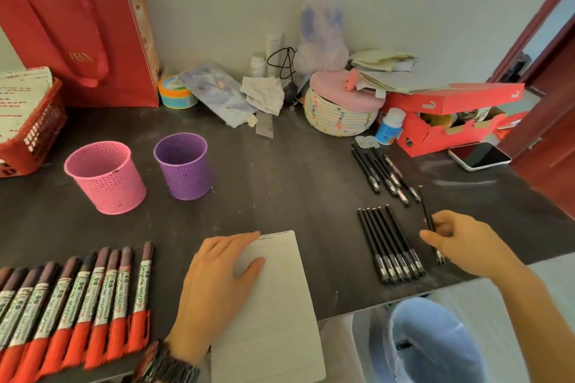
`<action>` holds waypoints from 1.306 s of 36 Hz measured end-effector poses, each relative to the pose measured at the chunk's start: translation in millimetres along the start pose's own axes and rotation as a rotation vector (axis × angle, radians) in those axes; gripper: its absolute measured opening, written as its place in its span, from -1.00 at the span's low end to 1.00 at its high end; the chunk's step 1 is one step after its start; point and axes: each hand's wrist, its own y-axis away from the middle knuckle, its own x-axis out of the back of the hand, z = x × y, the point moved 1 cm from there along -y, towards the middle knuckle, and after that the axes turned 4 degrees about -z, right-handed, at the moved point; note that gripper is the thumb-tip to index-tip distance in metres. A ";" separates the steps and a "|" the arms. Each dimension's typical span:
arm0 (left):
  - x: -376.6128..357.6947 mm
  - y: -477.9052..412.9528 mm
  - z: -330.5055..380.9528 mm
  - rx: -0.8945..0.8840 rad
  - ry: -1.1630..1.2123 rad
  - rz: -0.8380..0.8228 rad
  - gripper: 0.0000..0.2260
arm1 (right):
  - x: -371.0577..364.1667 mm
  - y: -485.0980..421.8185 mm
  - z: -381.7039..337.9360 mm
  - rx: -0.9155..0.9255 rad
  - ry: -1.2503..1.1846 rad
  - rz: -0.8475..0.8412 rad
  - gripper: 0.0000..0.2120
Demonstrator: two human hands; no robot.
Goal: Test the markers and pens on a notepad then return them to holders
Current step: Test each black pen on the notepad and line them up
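A white lined notepad (273, 305) lies at the table's front edge, and my left hand (217, 283) rests flat on its left side. My right hand (463, 242) pinches a black pen (427, 218) to the right of a neat row of several black pens (389, 246). A second group of black pens (381, 171) lies farther back. Several red-bodied markers with dark caps (81, 298) lie side by side at the front left. A pink mesh holder (105, 177) and a purple mesh holder (183, 165) stand upright, both with nothing showing inside.
A red paper bag (77, 31) and a red basket (34, 127) stand at the back left. A woven basket with a pink lid (339, 109), a red shoebox (448, 115), a small bottle (389, 127) and a phone (479, 155) crowd the back right. A light blue bin (435, 342) sits below the table's front edge.
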 end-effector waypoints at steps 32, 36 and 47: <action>4.4 -0.9 6.0 0.056 -0.039 -0.034 -0.55 | -45.1 -7.0 -1.5 0.087 -0.062 0.171 -0.86; 3.0 -1.7 4.6 0.074 -0.054 -0.034 -0.55 | -40.0 -17.4 -15.3 0.112 -0.083 0.217 -0.84; 2.9 -0.8 5.7 0.081 -0.037 0.012 -0.58 | -28.3 -86.1 -94.3 0.138 0.128 0.318 -0.75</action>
